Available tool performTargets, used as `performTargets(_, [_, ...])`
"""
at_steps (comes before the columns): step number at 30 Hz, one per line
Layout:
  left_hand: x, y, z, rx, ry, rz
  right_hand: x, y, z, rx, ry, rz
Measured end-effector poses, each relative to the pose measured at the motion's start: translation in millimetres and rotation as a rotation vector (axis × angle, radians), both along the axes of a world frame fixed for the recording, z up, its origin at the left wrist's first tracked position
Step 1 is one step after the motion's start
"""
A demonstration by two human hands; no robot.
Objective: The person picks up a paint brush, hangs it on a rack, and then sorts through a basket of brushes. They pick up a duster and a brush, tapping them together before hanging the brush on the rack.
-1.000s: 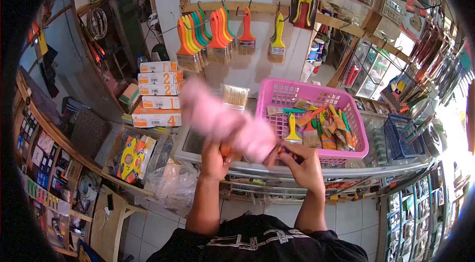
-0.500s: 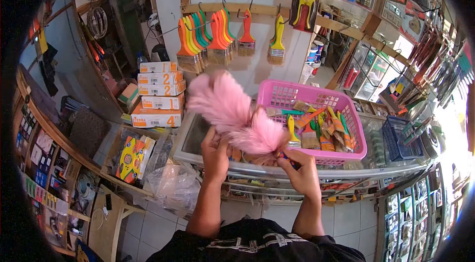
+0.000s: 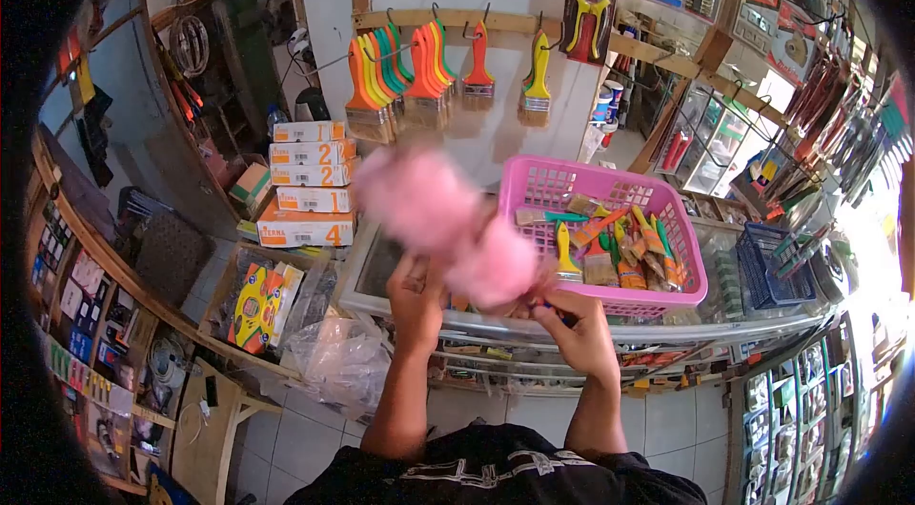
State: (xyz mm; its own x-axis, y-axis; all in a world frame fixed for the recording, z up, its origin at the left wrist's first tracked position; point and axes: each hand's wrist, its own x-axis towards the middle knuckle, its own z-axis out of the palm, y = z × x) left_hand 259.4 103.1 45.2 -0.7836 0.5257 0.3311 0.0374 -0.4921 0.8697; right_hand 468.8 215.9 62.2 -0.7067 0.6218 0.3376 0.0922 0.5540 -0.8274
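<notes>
A fluffy pink duster (image 3: 419, 205) is blurred by motion and points up and to the left above the glass counter. My right hand (image 3: 575, 329) is closed around the dark handle at its lower right end. Close under the fluff is my left hand (image 3: 416, 300), upright with its fingertips partly hidden behind the pink fibres. Whether those fingers grip or only touch the duster cannot be made out. To the right of the duster, a pink plastic basket (image 3: 694, 248) on the counter holds several paintbrushes (image 3: 569, 252).
Several paintbrushes (image 3: 427, 67) hang from hooks on the wooden rail ahead. Orange-and-white boxes (image 3: 307, 229) are stacked at the left, above crumpled clear plastic (image 3: 338, 357). A dark blue basket (image 3: 772, 267) stands on the right of the glass counter (image 3: 658, 333).
The duster's fluff has gone from fairly sharp to smeared, so it is moving quickly. Both hands stay in nearly the same places. The view has shifted slightly.
</notes>
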Motion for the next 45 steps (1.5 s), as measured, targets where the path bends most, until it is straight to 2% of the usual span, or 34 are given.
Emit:
performTargets(3, [0.8,-1.9,-3.0,0.026,-0.189,-0.17,-13.6,-8.2,-9.4,-0.104,0.205,-0.055])
performTargets(5, [-0.9,-8.4,5.2,0.016,-0.147,-0.366,-11.4,-4.9,-10.4,-0.043,0.105,-0.011])
performTargets(6, [2.7,-4.4,-0.8,0.067,-0.117,-0.282,-10.8,-4.0,-10.9,-0.012,0.053,0.013])
performTargets(9, [-7.2,-10.3,-3.1,-0.021,-0.145,-0.277,-22.5,-11.9,-13.6,-0.152,0.319,-0.022])
performTargets(11, [-13.7,-12.9,-13.4,0.015,-0.25,-0.303,-15.6,-5.4,-12.3,-0.046,0.174,-0.01])
performTargets(13, [-10.2,-16.6,-4.7,0.054,-0.358,-0.328,-13.9,-4.4,-10.2,0.019,0.126,0.005])
performTargets(14, [-2.1,-15.9,1.8,-0.111,-0.636,-0.244,-16.1,-7.5,-8.3,0.03,0.153,0.013])
performTargets(17, [-22.1,-22.5,-23.5,0.179,-0.531,-0.95,-16.6,-9.4,-8.3,0.017,0.091,0.066])
performTargets(18, [-18.6,-22.0,-15.3,0.16,-0.523,-1.028,-16.2,-9.0,-8.4,0.006,0.045,0.088])
performTargets(21, [-18.4,-23.9,-27.7,0.326,-1.002,-1.2,-24.3,-16.5,-5.7,0.056,0.186,0.05])
performTargets(22, [-21.9,-21.8,-25.6,0.314,-0.868,-1.327,-28.8,-19.0,-15.0,-0.031,0.279,-0.022])
performTargets(23, [-19.3,-21.3,-23.9,0.386,-0.882,-1.38,-26.5,-16.4,-12.3,-0.002,0.219,0.037])
performTargets(25, [-20.2,-24.3,-28.2,0.491,-1.068,-1.325,-19.9,-9.6,-2.9,0.056,0.099,0.153])
performTargets(28, [-25.1,-22.9,-28.9,0.469,-0.95,-1.406,-26.3,-14.7,-12.0,-0.01,0.177,-0.003])
performTargets(29, [-24.7,-24.8,-27.8,0.486,-0.975,-1.369,-27.8,-15.5,-15.3,-0.052,0.209,-0.062])
performTargets(32, [-22.3,-30.5,-22.6,0.493,-0.974,-1.267,-19.8,-6.5,-9.9,0.102,0.093,0.152])
performTargets(34, [-23.1,-34.8,-20.7,0.429,-0.883,-1.207,-29.3,-13.5,-21.0,-0.073,0.223,-0.014])
performTargets(35, [-30.4,-29.8,-25.4,0.407,-0.851,-1.375,-33.4,-15.1,-26.9,-0.161,0.286,-0.098])
performTargets(37, [-26.6,-30.6,-23.1,0.368,-0.743,-1.247,-35.3,-7.8,-33.0,-0.328,0.318,-0.144])
performTargets(40, [-7.7,-33.1,-0.3,-0.134,-0.221,-0.578,-34.9,-5.6,-22.4,-0.503,0.4,-0.14])
performTargets(43, [5.7,-28.7,15.4,-0.149,-0.213,-0.549,-29.5,-4.3,-22.1,-0.551,0.424,-0.089])
performTargets(45, [4.9,-20.3,2.7,-0.176,-0.087,-0.525,-26.8,-5.9,-21.2,-0.546,0.393,-0.068])
